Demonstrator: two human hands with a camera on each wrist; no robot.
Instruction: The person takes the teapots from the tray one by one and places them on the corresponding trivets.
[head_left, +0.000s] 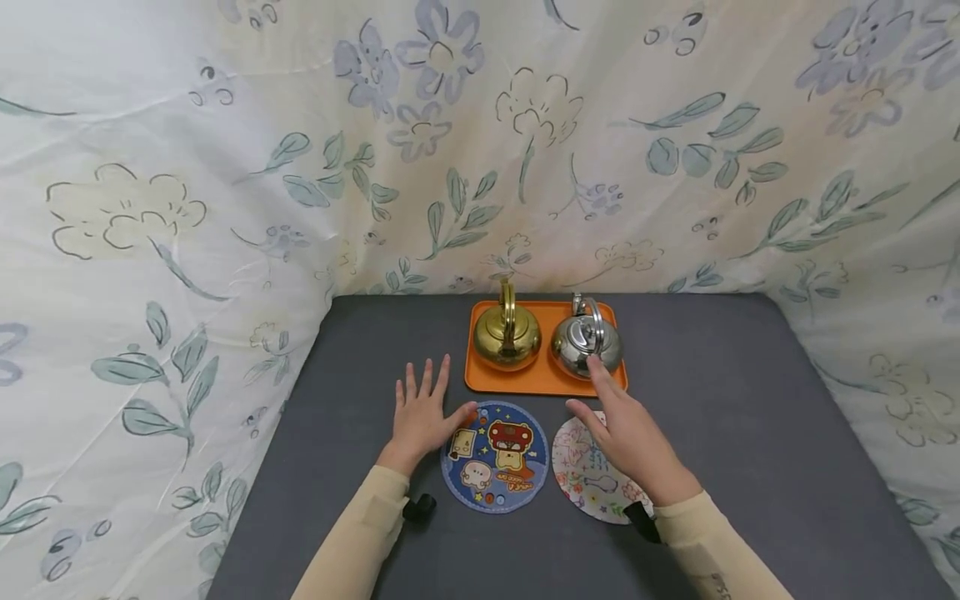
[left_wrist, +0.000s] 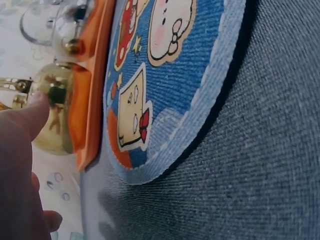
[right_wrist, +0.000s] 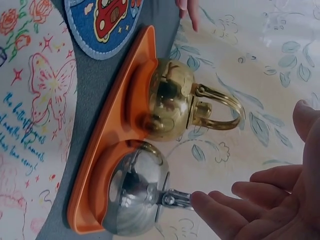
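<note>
A gold kettle [head_left: 507, 337] and a silver kettle [head_left: 587, 343] stand side by side on an orange tray [head_left: 540, 385]. My right hand [head_left: 633, 437] reaches over the pale printed mat [head_left: 592, 479], fingers extended. Its index fingertip overlaps the silver kettle's handle [right_wrist: 175, 198] in the right wrist view; contact cannot be made out. Left of the tray is my left hand [head_left: 422, 421], fingers spread and nothing held. The left thumb lies over the edge of a round blue cartoon mat [head_left: 480, 450] in the head view. The gold kettle is behind that thumb in the left wrist view.
A dark grey table [head_left: 360, 358] lies beneath everything. Floral cloth [head_left: 442, 208] hangs behind the table and along both sides. The two round mats lie in front of the tray. A black strap device [head_left: 419, 509] is on the left wrist.
</note>
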